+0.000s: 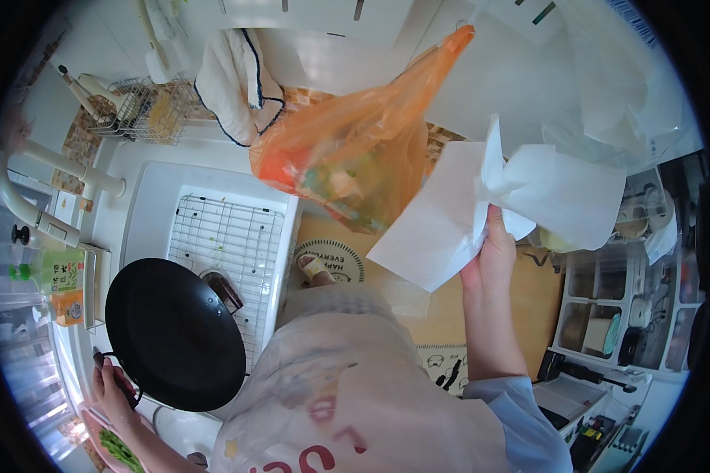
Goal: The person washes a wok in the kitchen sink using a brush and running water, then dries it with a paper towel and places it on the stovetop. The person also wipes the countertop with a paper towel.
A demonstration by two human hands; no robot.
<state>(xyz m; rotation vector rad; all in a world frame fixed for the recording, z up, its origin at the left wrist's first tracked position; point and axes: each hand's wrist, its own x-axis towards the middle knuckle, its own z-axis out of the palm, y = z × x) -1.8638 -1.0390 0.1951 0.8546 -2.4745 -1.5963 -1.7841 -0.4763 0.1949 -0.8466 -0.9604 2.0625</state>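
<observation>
My left hand (pixel 113 390) grips the dark side handle of a round black pan (pixel 174 334). The pan is tilted above the near side of the white sink (pixel 154 177), its inner face showing with a few water drops on it. Off to the right, my right hand (pixel 492 245) pinches a bunched sheet of white paper towel (pixel 432 213), which spreads out on both sides of the fingers. Beneath the pan's edge, a dark jar or bottle (pixel 222 290) lies partly hidden on the wire rack (pixel 231 236) in the sink.
An orange plastic bag (pixel 355 154) with rubbish hangs from a hook. The faucet (pixel 47 222) and a green soap bottle (pixel 50 271) stand by the sink. Leafy greens (pixel 118 450) lie in a pink container. Clear drawers (pixel 591 325) are at right.
</observation>
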